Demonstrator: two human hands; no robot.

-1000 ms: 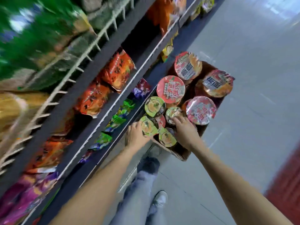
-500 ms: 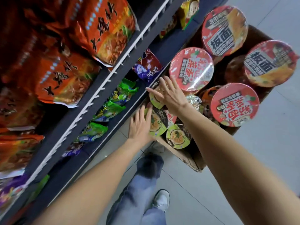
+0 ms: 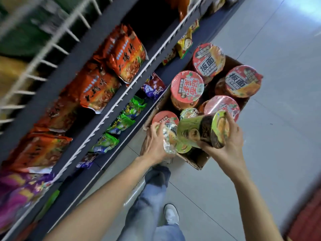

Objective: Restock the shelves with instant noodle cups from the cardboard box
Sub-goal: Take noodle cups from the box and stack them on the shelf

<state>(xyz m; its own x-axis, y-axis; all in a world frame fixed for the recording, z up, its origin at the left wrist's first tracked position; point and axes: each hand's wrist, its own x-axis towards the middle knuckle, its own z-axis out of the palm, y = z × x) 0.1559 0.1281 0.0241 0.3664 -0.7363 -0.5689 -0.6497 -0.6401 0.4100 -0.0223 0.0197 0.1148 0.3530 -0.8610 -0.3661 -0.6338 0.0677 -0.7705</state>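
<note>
Here, on the left side, the shelves [image 3: 111, 70] run from the near left to the far right, and they carry packets. The upper shelf holds orange noodle packets [image 3: 126, 54], lying one after another. The shelf under it holds green packets [image 3: 121, 122] and one purple packet [image 3: 153, 86] farther along. At the very near left the packets are pink and purple, but they are blurred.

Beside the lowest shelf, on the grey floor [image 3: 278, 84], stands the cardboard box [image 3: 196, 160]. It is open on top and full of instant noodle cups. The large cups stand upright in the far part: a pink-lidded cup [image 3: 187, 85], two red-lidded cups [image 3: 208, 59] with big characters on the lid, and one more pink lid [image 3: 221, 106] nearer. At the near left corner of the box another red lid [image 3: 165, 117] shows.

The left hand [image 3: 154, 145] is over the near corner of the box. Its fingers curl around a small cup [image 3: 169, 139] with a shiny wrapped lid, so this grip is clamped on that cup. To the right, the right hand [image 3: 227, 145] holds a green cup [image 3: 203, 130] lying on its side, with the lid turned to the right; the fingers are wrapped round its lid end, and the grip is clamped on it. The two cups touch each other above the box.

Under the arms, a leg in blue jeans [image 3: 151, 206] and a white shoe [image 3: 171, 213] are on the floor.
</note>
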